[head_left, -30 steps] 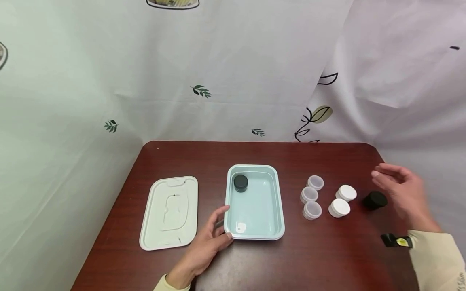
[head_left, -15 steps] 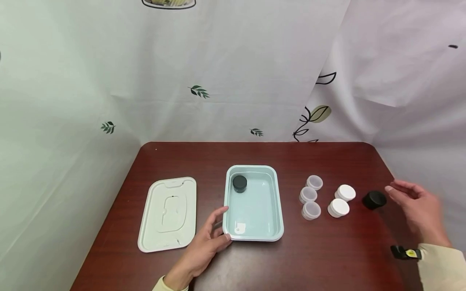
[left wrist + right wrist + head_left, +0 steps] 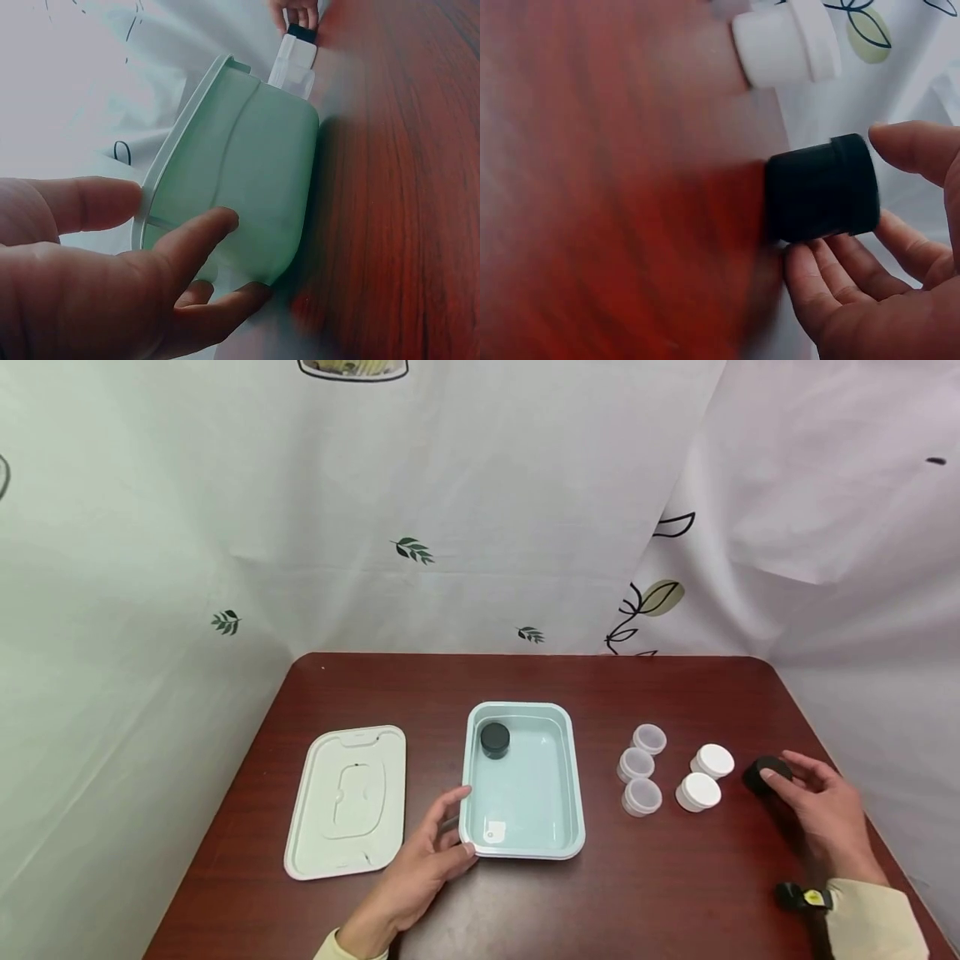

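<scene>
A light blue-green rectangular plastic container [image 3: 525, 852] stands mid-table with a black lidded jar [image 3: 495, 738] in its far left corner. My left hand [image 3: 423, 864] touches its near left corner from outside. In the left wrist view, the thumb reaches the rim and loosely bent fingers [image 3: 225, 219] rest against the side wall. At the far right, my right hand [image 3: 828, 814] holds a second black jar [image 3: 759, 774], thumb at the lid and fingers along its other side. The right wrist view has this black jar [image 3: 817, 191] lying between thumb and fingers.
Left of the container lies its off-white lid [image 3: 348, 806]. Between the container and my right hand stand several small jars: two with white lids [image 3: 699, 791] and a row of translucent ones [image 3: 642, 797]. A printed cloth [image 3: 480, 527] hangs behind the brown table [image 3: 600, 902].
My right hand first moved right and down past the second black jar, then came left onto it; that jar has shifted slightly left. My left hand stays at the container.
</scene>
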Motion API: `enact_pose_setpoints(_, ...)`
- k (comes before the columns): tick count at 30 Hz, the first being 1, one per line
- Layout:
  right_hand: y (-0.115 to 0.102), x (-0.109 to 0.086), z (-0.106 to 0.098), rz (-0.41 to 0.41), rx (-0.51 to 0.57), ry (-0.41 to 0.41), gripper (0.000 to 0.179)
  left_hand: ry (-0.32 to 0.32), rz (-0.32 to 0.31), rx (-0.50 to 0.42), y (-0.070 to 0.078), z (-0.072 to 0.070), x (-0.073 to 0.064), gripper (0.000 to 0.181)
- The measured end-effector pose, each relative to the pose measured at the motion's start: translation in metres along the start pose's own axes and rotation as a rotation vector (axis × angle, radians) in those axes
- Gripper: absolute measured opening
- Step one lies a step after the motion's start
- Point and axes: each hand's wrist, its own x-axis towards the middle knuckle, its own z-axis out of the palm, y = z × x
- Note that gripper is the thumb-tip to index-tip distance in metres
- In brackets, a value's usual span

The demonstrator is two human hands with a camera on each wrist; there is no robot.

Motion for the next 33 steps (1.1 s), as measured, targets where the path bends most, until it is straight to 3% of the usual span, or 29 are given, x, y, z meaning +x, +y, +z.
enact_pose_setpoints(4,0.002,-0.002,0.006,0.053,-0.012,0.02,0.054,-0.003,0.001,-0.006,-0.001,0.0,0.0,0.08)
enact_pose_setpoints(11,0.005,-0.005,0.008,0.065,0.043,0.022,0.056,0.005,-0.001,-0.003,-0.001,0.0,0.0,0.08)
enact_pose_setpoints(19,0.0,-0.005,0.003,0.077,0.033,0.003,0.065,0.0,0.002,-0.006,-0.002,0.0,0.0,0.08)
enact_pose_setpoints(24,-0.019,-0.005,-0.007,0.006,0.022,-0.017,0.064,0.0,0.0,-0.004,-0.001,-0.001,0.0,0.08)
enact_pose_setpoints(33,-0.071,-0.005,-0.006,-0.151,-0.151,-0.067,0.068,-0.014,-0.001,-0.011,0.001,-0.001,0.0,0.081)
